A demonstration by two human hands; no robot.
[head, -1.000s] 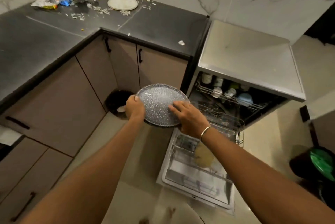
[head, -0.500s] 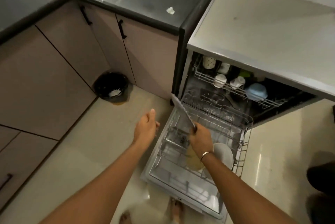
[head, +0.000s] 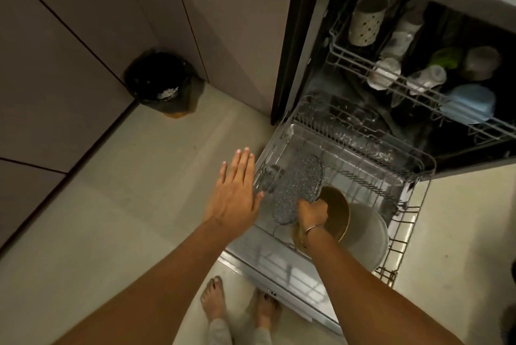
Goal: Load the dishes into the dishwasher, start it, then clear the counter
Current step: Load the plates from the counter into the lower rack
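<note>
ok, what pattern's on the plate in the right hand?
Dark grey with white speckles, the plate gripped by right hand; head view.

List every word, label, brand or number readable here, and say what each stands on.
No text can be read.
Small marks on the dishwasher door's front edge: too small and blurred to read.
Spotted cup: a dot pattern only, no letters.

The speckled grey plate (head: pixel 300 188) stands tilted on edge in the pulled-out lower rack (head: pixel 363 146), beside a brown bowl (head: pixel 336 212).
</note>
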